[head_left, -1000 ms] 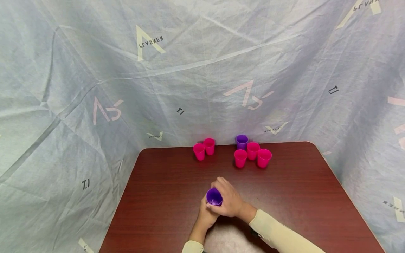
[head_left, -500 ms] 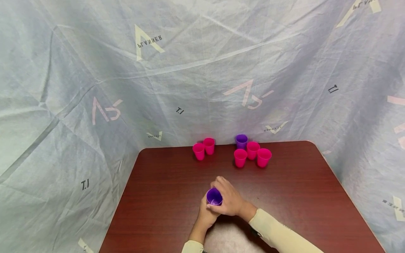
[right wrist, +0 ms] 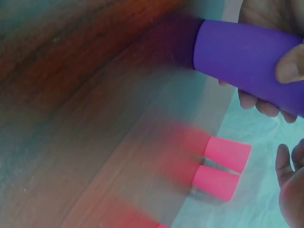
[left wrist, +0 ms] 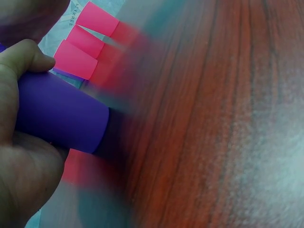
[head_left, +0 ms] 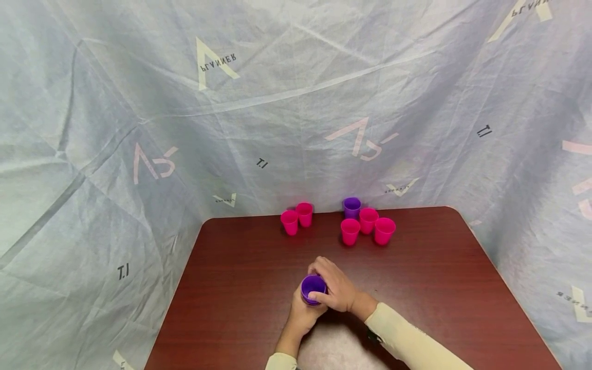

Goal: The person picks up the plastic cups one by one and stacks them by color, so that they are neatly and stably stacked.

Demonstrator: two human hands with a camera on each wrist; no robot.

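Around the upright purple cup (head_left: 311, 286), both hands are at work — the left hand (head_left: 301, 312) is wrapped about its wall, fingers on one side and thumb on the other, while the right hand (head_left: 336, 289) is at its rim, pinching it between a thumb laid over the lip and fingers bent along the outer side. The cup's mouth faces up (a second edge shows just under the rim, but I cannot tell whether two cups are nested), and its base is close to the brown table (head_left: 222, 308); whether they touch is hard to tell. Beyond the cup and slightly to its left stand two upright pink ones, the front-left pink cup (head_left: 290, 223) just beside the back-left pink cup (head_left: 304, 214). Beyond it and to its right is a tight cluster: the front pink cup (head_left: 350, 232), the middle pink cup (head_left: 368, 221) a little farther back, the rightmost pink cup (head_left: 384, 231), and behind them — farthest from the held one — the back purple cup (head_left: 352, 207). A grey printed sheet (head_left: 296, 92) rises behind all of these. Nearer the person than the held cup, a pale left sleeve (head_left: 281, 361) and right sleeve (head_left: 411, 334) cover the forearms.
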